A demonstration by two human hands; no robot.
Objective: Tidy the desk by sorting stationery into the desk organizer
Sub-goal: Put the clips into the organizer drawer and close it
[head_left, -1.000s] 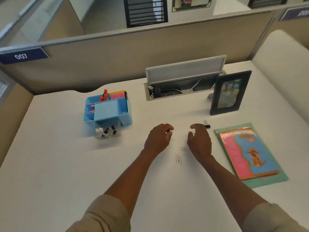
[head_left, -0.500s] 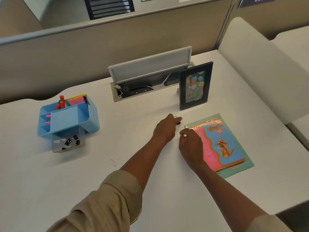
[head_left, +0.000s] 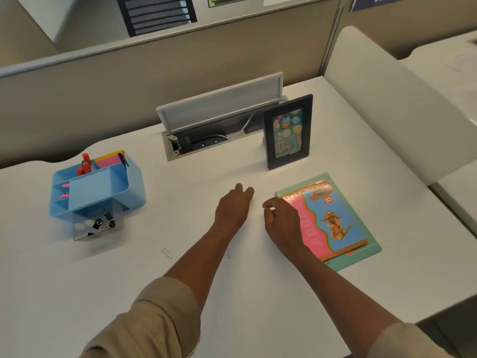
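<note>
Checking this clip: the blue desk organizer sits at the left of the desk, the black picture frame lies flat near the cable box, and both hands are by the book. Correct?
Not quite. In the head view the black picture frame stands upright, not flat. The rest holds.

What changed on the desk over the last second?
Both hands moved right, from beside the paper clips to the notebook's corner. The left hand now covers the spot where the black binder clip lay; the right hand curls beside it. Organizer, picture frame and paper clip stayed put.
</note>
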